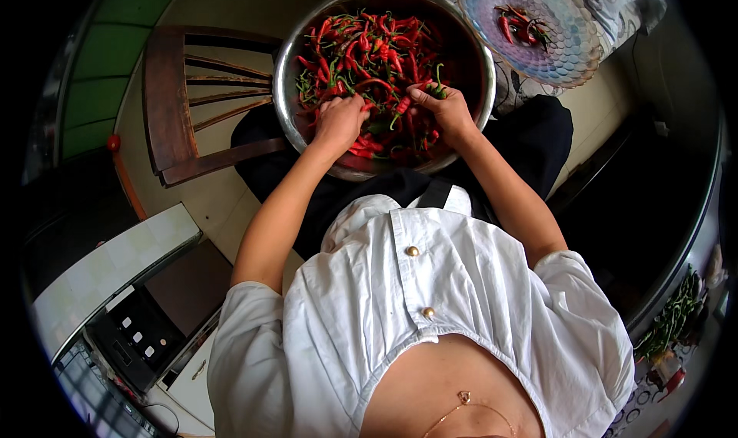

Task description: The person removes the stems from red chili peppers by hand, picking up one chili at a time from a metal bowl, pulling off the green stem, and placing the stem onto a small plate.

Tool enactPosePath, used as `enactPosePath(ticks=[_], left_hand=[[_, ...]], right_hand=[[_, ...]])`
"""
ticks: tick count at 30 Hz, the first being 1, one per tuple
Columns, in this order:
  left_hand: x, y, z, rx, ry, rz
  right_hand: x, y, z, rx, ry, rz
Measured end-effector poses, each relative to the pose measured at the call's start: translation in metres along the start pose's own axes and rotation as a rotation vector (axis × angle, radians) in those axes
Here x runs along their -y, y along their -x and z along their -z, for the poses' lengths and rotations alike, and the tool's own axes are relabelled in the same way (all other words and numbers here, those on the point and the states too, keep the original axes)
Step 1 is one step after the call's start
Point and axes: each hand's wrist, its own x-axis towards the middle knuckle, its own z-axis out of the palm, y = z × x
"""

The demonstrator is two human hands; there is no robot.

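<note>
A wide stainless steel basin (281, 100) rests at my lap, heaped with red chili peppers (369, 48) that have green stems. My right hand (443, 106) is over the basin's right side, with red chilies (403, 104) pinched between thumb and fingers and green stems poking up above them. On the left side of the heap, my left hand (341, 121) is lowered among the chilies with its fingers curled. Its fingertips touch red peppers, but whether it grips one is hidden by the back of the hand.
Beyond the basin's right rim, a scalloped iridescent plate (553, 11) holds several dark red chilies (522, 27) on a patterned cloth. A wooden chair (170, 103) stands to the left. A black-panelled appliance (135, 334) is at lower left, and green leafy stalks (671, 317) lie at lower right.
</note>
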Motion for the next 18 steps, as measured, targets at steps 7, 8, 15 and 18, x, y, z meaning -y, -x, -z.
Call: enactPosePath(ticks=[7, 8, 15, 18], left_hand=[[-0.046, -0.01, 0.034, -0.042, 0.578, 0.24], [-0.046, -0.01, 0.029, -0.064, 0.582, 0.148], [-0.046, -0.012, 0.022, 0.132, 0.844, 0.134], [-0.041, -0.013, 0.02, 0.209, 0.901, 0.135]], right_hand=[[-0.013, -0.009, -0.004, 0.027, -0.203, 0.038], [-0.012, -0.009, -0.005, 0.031, -0.174, 0.053], [-0.003, -0.001, -0.003, 0.117, -0.136, 0.054], [-0.004, -0.003, -0.002, 0.154, -0.127, 0.041]])
